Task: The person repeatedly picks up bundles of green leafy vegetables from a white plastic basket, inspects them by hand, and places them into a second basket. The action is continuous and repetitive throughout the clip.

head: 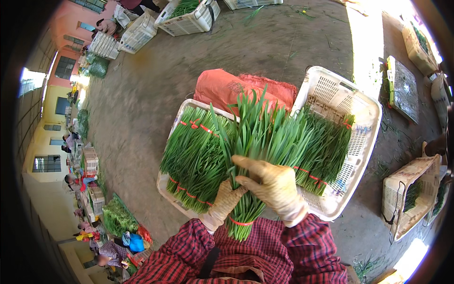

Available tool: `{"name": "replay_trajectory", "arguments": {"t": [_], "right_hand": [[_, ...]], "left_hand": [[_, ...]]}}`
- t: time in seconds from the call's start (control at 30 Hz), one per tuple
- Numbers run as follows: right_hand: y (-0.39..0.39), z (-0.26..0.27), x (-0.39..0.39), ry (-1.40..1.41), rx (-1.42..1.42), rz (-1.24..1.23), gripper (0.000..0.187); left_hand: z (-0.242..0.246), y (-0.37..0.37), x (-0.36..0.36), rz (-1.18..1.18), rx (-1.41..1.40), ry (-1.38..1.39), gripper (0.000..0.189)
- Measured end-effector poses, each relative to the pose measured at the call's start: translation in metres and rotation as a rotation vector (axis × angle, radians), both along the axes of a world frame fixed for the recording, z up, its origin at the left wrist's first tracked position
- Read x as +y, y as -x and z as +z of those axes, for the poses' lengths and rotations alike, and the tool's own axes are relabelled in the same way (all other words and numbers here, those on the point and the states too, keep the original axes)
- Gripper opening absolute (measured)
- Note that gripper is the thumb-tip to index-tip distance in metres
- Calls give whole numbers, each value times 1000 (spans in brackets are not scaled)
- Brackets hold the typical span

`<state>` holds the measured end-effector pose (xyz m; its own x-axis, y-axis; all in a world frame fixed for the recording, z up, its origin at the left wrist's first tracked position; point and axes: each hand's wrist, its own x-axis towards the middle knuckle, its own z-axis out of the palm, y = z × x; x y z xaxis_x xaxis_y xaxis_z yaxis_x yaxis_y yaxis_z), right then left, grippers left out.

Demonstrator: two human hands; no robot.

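A bunch of long flat green leaves, apparently Chinese chives (248, 209), fans out in front of my chest, with a red tie around its stalks near the base. My left hand (224, 203), in a soiled pale glove, is closed around the bunch above that tie. Over the leaves is my right hand (273, 186), gloved the same way and slightly blurred. Its index finger and thumb are apart, both pointing left across the bunch; the other fingers are partly hidden. Behind the left hand, a white plastic crate (163, 184) is packed with tied bunches.
Another white crate (361, 156) on the right holds several tied bunches. Red-orange woven sacks (223, 87) lie behind both crates. A platform scale (404, 90) and a tipped crate (393, 195) are farther right. People sit among crates along the left wall (53, 142).
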<state>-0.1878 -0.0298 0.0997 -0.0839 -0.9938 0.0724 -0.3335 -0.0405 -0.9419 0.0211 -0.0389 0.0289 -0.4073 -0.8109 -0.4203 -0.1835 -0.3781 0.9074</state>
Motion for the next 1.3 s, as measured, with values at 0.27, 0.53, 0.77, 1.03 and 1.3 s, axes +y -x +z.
{"name": "replay_trajectory", "arguments": {"t": [0.27, 0.53, 0.77, 1.03, 1.3], "right_hand": [[-1, -4, 20, -52, -667, -177, 13], [42, -28, 67, -237, -579, -347, 30], [57, -4, 42, 169, -311, -392, 50], [79, 3, -27, -8, -180, -257, 30], [75, -4, -23, -334, -833, -325, 13]], "left_hand": [[13, 8, -5, 44, -36, 33, 39], [36, 20, -20, 61, -166, -41, 44], [43, 28, -21, -60, -195, 0, 52], [33, 27, -5, -95, -163, -83, 42], [25, 19, 0, -100, -169, -70, 42]]}}
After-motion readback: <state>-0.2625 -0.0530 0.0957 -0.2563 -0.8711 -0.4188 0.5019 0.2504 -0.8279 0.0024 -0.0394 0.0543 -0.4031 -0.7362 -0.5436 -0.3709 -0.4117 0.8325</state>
